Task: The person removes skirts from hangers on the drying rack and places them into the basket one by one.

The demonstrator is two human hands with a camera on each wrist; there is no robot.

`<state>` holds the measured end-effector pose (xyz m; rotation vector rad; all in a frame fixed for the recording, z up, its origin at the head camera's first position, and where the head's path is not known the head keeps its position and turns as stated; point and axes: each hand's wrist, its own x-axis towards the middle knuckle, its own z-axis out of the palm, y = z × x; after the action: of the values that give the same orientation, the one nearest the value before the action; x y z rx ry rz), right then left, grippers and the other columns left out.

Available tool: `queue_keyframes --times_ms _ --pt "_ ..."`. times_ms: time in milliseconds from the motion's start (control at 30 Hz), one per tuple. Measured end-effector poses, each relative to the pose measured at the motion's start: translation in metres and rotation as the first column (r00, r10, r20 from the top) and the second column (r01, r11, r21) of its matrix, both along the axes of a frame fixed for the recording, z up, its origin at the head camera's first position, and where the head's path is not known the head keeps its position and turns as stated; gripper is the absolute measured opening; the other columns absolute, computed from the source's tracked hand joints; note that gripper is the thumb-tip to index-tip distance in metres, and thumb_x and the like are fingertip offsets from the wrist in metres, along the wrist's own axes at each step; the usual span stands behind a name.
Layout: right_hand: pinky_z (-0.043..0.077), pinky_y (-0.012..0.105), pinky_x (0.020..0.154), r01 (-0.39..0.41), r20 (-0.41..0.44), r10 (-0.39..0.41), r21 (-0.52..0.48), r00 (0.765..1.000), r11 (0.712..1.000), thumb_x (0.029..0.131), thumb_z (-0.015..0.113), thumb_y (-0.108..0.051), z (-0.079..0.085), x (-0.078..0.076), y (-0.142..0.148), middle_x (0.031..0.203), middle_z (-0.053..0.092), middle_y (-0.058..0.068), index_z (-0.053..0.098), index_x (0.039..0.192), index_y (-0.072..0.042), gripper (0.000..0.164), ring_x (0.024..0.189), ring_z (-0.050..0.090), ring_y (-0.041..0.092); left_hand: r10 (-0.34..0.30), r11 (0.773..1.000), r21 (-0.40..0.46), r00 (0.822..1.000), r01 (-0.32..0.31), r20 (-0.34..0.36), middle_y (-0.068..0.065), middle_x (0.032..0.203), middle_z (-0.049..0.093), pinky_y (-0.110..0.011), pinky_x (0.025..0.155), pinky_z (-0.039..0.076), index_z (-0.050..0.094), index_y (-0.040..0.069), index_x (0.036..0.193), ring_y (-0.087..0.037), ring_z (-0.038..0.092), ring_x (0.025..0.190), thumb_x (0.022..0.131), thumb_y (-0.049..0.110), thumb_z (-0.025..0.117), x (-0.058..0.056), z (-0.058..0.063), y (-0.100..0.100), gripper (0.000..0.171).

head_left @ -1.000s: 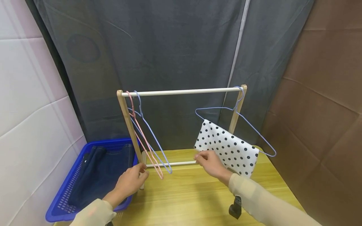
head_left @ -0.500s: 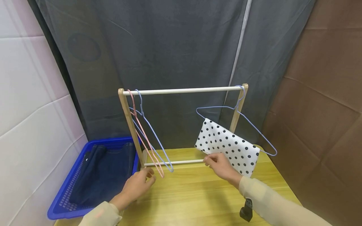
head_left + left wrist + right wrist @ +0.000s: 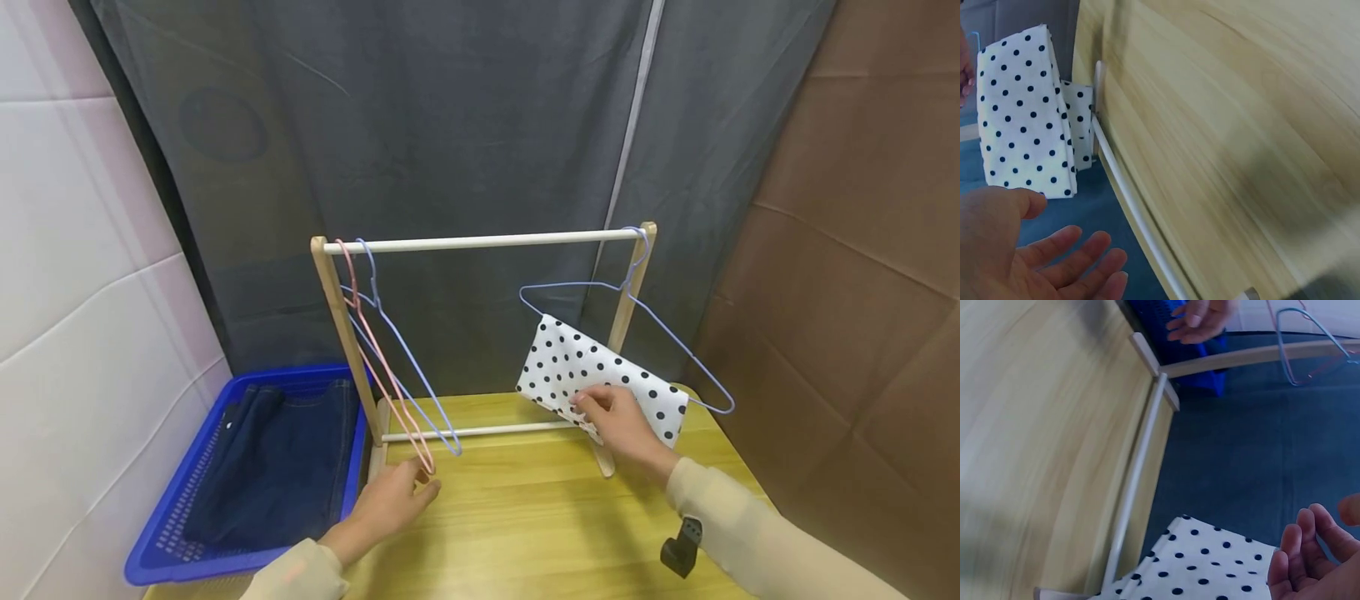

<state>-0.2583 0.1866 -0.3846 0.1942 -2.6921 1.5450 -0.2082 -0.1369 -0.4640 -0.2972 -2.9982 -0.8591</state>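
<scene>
My right hand [image 3: 618, 421] is in front of a folded white cloth with black dots [image 3: 555, 358], its fingers loosely bent with nothing between them. The cloth hangs over the slanting bar of a blue hanger [image 3: 570, 285] at the rack's right end. Beside the rack's left post, my left hand [image 3: 390, 500] reaches just below the lower ends of a pink hanger [image 3: 352, 279] and another blue hanger [image 3: 372, 279], both bare. In the left wrist view the left fingers [image 3: 1075, 256] are spread and hold nothing.
The small rack has wooden posts [image 3: 341, 325] and a white top rail [image 3: 487, 243]; it stands on a wooden table [image 3: 495, 533]. At the left, a blue basket [image 3: 168, 575] contains folded dark denim [image 3: 277, 475]. A grey curtain [image 3: 465, 125] hangs behind.
My right hand has moved right and slightly up, across the front of the dotted cloth. My left hand has moved right and a little down, from the rack's left post to below the pink hanger.
</scene>
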Motion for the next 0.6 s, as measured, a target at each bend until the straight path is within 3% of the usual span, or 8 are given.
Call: queue_keyframes --times_ms 333,600 --pt "0.05 0.023 0.076 0.043 -0.062 -0.043 0.009 0.997 0.999 0.099 0.052 -0.016 0.018 -0.001 0.015 0.102 0.07 0.019 0.069 0.108 0.001 0.026 0.084 0.058 0.014 -0.038 0.999 0.023 0.999 0.038 -0.001 -0.009 0.098 0.075 -0.043 0.069 0.056 0.066 0.013 0.102 -0.029 0.071 0.088 0.088 0.027 0.066 0.006 0.005 0.011 0.02" --pt "0.049 0.022 0.074 0.085 -0.09 -0.082 0.027 0.993 0.996 0.1 0.053 -0.024 0.029 0.0 0.031 0.103 0.067 0.014 0.068 0.111 -0.001 0.029 0.086 0.056 0.01 -0.112 0.993 0.025 0.994 0.112 -0.006 -0.009 0.1 0.074 -0.038 0.067 0.055 0.063 0.013 0.107 -0.027 0.07 0.085 0.091 0.031 0.062 0.007 0.009 0.023 0.024"
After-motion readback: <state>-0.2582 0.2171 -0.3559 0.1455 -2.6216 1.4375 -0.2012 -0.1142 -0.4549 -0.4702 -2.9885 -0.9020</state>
